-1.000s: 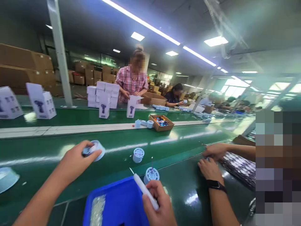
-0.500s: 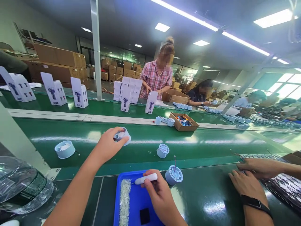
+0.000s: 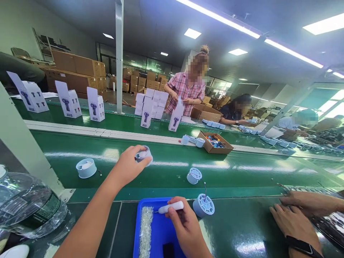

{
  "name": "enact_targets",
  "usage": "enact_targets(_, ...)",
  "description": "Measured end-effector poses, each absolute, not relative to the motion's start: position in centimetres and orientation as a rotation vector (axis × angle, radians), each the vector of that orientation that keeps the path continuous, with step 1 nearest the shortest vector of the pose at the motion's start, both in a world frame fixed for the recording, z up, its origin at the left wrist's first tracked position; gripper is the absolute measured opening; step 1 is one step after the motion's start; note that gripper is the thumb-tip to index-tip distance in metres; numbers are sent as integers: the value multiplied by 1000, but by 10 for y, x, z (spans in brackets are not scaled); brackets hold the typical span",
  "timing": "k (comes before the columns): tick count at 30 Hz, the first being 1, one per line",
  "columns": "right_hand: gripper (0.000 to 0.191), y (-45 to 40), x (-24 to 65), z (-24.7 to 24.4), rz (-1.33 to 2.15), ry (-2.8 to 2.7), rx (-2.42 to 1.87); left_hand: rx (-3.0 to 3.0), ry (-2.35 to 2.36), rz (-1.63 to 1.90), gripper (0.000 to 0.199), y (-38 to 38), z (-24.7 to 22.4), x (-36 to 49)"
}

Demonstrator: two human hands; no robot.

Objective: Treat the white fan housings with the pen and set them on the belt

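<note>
My left hand (image 3: 131, 165) grips a light blue round housing (image 3: 147, 156) by its rim, over the green belt. In my right hand (image 3: 185, 224) is a white pen-like tool (image 3: 171, 207), its thin tip at the small clear pieces (image 3: 146, 229) along the left side of the blue tray (image 3: 137, 229). A ribbed light blue housing (image 3: 203, 206) with a wire standing up is just right of the tray. Another ribbed housing (image 3: 194, 176) lies on the belt, and one with white inside (image 3: 86, 168) sits at the left.
A water bottle (image 3: 29, 204) stands at the left edge. Another person's hands (image 3: 298, 215) work at the right. Beyond the belt are white printed boxes (image 3: 96, 107), a carton of small parts (image 3: 217, 142) and a person in a plaid shirt (image 3: 185, 89).
The camera view has shifted, so most things appear farther right. Both of my hands keep their holds. The plaid-shirted person's hands are now raised above a white box.
</note>
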State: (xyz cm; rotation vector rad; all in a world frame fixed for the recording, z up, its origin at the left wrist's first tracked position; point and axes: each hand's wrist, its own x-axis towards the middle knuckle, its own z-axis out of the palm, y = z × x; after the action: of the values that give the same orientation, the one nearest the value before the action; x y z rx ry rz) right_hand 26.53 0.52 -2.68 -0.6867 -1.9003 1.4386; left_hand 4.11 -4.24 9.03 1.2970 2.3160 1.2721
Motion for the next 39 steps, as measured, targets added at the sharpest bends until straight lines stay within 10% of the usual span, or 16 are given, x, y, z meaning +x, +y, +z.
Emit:
enact_targets(26,27,-13,319,-21,1025,-1652,-869,987,1703,1710,49,-37,96,50)
enact_targets(39,32,-28,333,-27,1025,-1557,-1040,675,1537,1974,17,-31,92,47)
